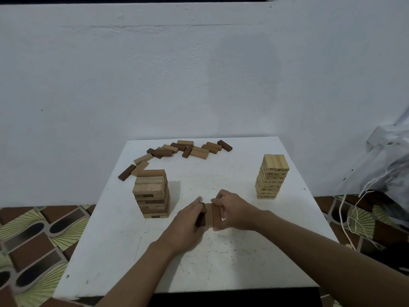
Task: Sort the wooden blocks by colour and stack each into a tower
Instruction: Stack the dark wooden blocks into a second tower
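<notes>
Blocks (209,214) clasped between left grip (188,227), right grip (234,211).

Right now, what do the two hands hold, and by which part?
A row of brown blocks: left hand grips its left side, right hand its right side.

Close together, left hand (188,220) and right hand (232,210) curl inward.

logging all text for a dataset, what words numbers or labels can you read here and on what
No text here can be read.
pale tower: small dark marks on its block faces, perhaps numbers, too blurred to read.
brown tower, loose blocks, held blocks, table: no writing visible.
</notes>
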Demonstrator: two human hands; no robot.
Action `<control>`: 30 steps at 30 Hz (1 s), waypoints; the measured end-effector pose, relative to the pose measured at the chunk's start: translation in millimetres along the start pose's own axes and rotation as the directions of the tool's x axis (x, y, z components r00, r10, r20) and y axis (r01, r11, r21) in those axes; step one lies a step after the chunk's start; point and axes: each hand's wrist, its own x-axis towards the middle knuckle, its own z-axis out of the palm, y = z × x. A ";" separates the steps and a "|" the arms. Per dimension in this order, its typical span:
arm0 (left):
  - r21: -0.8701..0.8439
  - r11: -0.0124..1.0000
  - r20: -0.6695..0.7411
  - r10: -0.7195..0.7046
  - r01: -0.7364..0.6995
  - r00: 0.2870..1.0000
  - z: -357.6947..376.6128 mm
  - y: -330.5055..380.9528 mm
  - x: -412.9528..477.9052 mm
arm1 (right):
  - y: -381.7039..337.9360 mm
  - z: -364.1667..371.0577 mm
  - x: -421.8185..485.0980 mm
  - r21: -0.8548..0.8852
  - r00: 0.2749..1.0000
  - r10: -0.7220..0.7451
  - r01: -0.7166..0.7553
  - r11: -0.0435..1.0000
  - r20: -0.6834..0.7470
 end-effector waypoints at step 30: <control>0.077 0.992 -0.141 0.108 -0.098 0.984 -58.1 58.5 -2.5 | -10.4 -30.6 -16.7 0.053 0.904 -0.267 0.301 0.952 -0.335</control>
